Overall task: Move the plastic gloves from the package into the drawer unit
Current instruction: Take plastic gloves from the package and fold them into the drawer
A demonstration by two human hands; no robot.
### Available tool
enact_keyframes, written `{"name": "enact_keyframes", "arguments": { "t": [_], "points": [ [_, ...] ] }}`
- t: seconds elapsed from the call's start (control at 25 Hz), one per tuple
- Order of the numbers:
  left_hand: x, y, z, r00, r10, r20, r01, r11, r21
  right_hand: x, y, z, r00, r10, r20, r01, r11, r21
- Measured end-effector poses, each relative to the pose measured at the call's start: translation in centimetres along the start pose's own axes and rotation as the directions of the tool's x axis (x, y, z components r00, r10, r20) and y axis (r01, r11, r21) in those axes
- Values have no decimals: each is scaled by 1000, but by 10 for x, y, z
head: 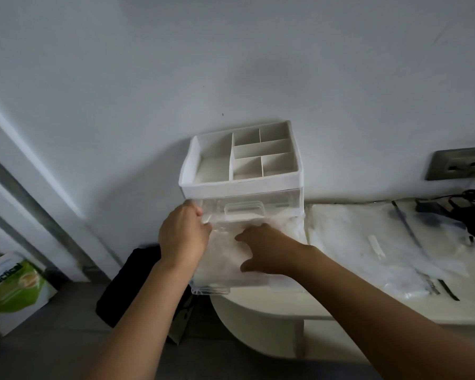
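The right hand (263,249) is lying flat with fingers spread, pressing on the plastic gloves (225,266) beneath it in the pulled-out clear drawer (211,290); the left hand (183,234) is gripping the drawer's far left edge; the drawer unit (242,185) is standing on the tabletop (258,305); the package (368,242) is lying just right of it.

one wide-angle view from the person's head looks forward and down, both arms running in from the bottom edge to the left hand (183,237) and right hand (263,249) at mid-frame. it sits near the drawer unit (242,185) and its open drawer (220,283), seeing them from above and in front. the wall (231,64) fills the upper half, the table (272,305) the lower right, the floor (66,338) the lower left.
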State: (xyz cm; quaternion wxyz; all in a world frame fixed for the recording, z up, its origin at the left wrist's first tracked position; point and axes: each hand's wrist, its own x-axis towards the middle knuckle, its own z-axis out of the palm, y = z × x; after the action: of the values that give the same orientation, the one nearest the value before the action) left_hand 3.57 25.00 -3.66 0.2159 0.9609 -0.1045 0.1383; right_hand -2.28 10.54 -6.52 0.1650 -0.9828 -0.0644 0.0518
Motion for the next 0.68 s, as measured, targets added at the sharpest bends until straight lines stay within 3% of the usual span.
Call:
{"name": "enact_keyframes", "arguments": {
  "t": [0.12,0.2,0.32,0.4,0.6,0.68],
  "points": [
    [-8,17,-7,977,197,-88,-202,978,-51,8,0,6,1000,26,-1,-26,996,-86],
    [-11,22,6,960,251,126,-240,965,-102,11,1,11,999,32,-10,-33,996,-85],
    [-1,8,44,841,179,510,-240,969,56,11,2,14,998,48,-32,-50,997,-65],
    [5,0,55,781,122,612,-249,960,126,7,4,13,996,89,-26,-90,995,-31],
    [12,0,56,765,88,638,-82,996,-39,1,12,10,949,312,38,-313,926,214],
    [13,-1,57,771,74,633,-43,997,-64,2,13,8,903,430,18,-383,782,491]
  ]
}}
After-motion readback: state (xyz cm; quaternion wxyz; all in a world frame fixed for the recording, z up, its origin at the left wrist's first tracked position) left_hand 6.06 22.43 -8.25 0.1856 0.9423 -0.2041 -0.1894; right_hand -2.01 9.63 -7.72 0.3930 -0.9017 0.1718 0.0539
